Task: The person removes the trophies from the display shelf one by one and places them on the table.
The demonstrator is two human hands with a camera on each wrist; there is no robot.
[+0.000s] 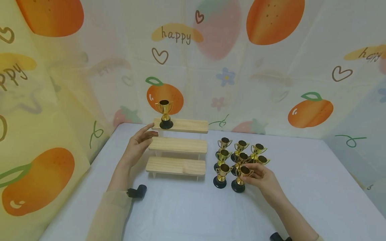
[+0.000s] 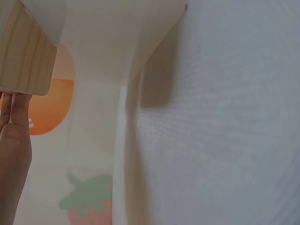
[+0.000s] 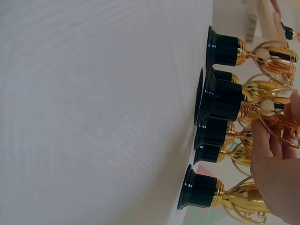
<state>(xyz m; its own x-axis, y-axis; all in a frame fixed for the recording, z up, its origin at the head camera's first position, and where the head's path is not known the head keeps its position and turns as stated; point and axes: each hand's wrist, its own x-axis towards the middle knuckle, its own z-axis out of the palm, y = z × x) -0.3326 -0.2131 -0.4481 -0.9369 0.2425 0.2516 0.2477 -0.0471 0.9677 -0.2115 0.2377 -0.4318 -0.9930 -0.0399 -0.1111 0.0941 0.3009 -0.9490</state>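
A three-step wooden display stand has one small gold trophy cup upright on the left part of its top board. My left hand is at the stand's left side, fingertips touching the end of the top board. Fingers of that hand look straight in the left wrist view. To the right of the stand my right hand pinches the nearest-right trophy by its cup and handle. Its black base stands near the tabletop; the right wrist view shows the hand partly covering the cup.
Several more gold trophies with black bases stand close together around the held one. A white cloth covers the table. Fruit-printed curtains hang behind and at the left.
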